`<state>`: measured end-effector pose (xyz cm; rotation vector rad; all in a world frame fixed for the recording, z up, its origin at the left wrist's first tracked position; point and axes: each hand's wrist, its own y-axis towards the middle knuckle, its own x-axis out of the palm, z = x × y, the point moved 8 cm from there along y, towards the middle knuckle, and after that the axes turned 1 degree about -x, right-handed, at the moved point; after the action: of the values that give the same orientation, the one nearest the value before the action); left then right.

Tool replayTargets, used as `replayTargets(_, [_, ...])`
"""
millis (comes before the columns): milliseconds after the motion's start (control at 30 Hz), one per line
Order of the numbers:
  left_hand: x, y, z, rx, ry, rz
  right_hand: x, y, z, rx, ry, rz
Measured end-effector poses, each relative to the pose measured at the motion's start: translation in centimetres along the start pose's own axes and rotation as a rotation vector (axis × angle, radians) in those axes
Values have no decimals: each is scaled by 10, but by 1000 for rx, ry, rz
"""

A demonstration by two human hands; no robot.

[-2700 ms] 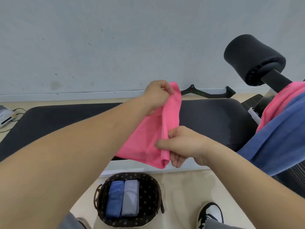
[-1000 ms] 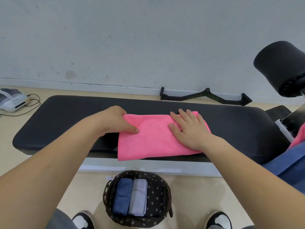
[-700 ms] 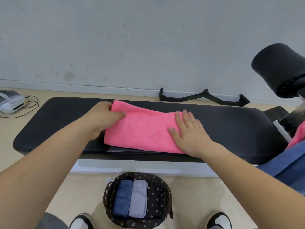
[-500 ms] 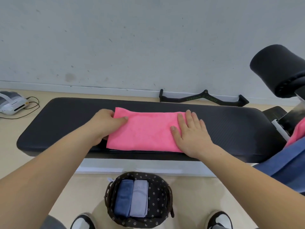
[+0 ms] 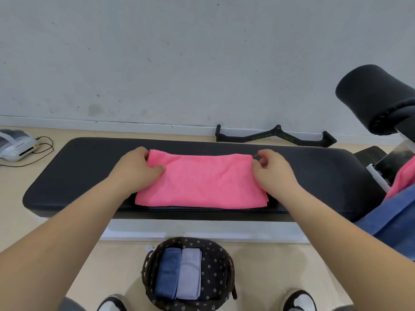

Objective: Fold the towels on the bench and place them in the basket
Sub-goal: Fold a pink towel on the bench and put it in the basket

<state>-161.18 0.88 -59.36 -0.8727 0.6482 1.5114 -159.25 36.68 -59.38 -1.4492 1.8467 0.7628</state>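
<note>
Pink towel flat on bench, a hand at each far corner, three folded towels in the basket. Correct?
Not quite. The head view shows two folded towels in the basket, a blue towel and a grey towel, not three. The rest holds: pink towel flat on the bench, left hand and right hand at its far corners.

I can't see the left hand (image 5: 134, 170) fingertips, tucked under a corner of the pink folded towel (image 5: 202, 182). Rt frame edge cuts the black foam roller pad (image 5: 377, 97) & blue and pink towel heap (image 5: 397, 212); left edge cuts the white plastic device (image 5: 13, 146). Green lettering on the black cable handle (image 5: 272, 138): too small to read.
</note>
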Motion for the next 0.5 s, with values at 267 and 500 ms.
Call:
replayTargets(267, [-8,16,11,145,-56,106,14,23,-11,128,61,-65])
replayTargets(500, [-31,-7,24,157,-468,83,-6,20,-25,-52,356,47])
